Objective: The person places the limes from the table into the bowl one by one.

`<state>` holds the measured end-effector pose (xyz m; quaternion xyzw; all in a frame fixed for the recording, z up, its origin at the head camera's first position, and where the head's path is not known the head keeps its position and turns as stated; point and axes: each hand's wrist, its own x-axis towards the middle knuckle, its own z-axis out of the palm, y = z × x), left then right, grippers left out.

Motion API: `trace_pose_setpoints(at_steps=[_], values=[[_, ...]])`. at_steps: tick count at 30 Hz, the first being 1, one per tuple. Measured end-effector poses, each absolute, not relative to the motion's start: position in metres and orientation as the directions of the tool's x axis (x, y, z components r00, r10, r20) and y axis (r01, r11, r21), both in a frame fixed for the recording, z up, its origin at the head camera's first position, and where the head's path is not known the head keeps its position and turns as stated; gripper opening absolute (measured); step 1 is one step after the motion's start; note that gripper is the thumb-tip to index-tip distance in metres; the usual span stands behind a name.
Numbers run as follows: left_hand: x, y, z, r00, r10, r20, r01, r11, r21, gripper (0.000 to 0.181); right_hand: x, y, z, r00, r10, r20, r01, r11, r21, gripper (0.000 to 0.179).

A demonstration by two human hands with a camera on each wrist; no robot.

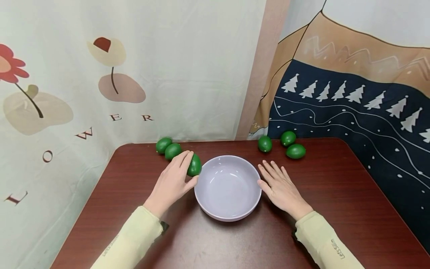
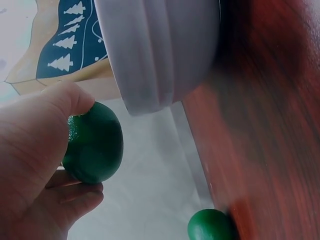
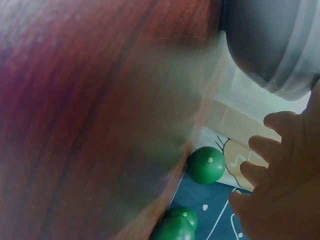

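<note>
My left hand (image 1: 173, 182) grips a green lime (image 1: 195, 165) between thumb and fingers, just left of the bowl's rim. In the left wrist view the same lime (image 2: 95, 144) shows beside the bowl's outer wall. The pale lavender bowl (image 1: 228, 186) stands on the table with nothing inside. At its right side is my right hand (image 1: 280, 186), fingers straight and spread, the thumb at the rim. That hand (image 3: 285, 170) holds nothing in the right wrist view. Beyond the left hand lie two more limes, one lime (image 1: 163, 145) behind another lime (image 1: 173, 151).
At the back right of the brown wooden table (image 1: 336, 194) sit three limes: a left lime (image 1: 265, 144), a rear lime (image 1: 288, 138) and a front lime (image 1: 296, 151). A printed curtain (image 1: 195, 74) hangs right behind the table's back edge.
</note>
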<state>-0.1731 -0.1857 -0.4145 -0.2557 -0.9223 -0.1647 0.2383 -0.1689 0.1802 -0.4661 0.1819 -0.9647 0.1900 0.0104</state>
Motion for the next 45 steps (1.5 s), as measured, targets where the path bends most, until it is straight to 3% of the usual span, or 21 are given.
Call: trace_pose_setpoints(at_steps=[22, 45], values=[[-0.167, -0.172, -0.419, -0.761, 0.46, 0.457, 0.593, 0.779, 0.204, 0.068, -0.168, 0.18, -0.464, -0.933, -0.347, 0.097, -0.358, 0.872, -0.334, 0.066], [-0.168, -0.154, -0.431, -0.699, 0.576, 0.423, 0.676, 0.726, 0.127, 0.062, -0.165, 0.179, -0.461, -0.932, -0.344, 0.116, -0.363, 0.869, -0.336, 0.065]])
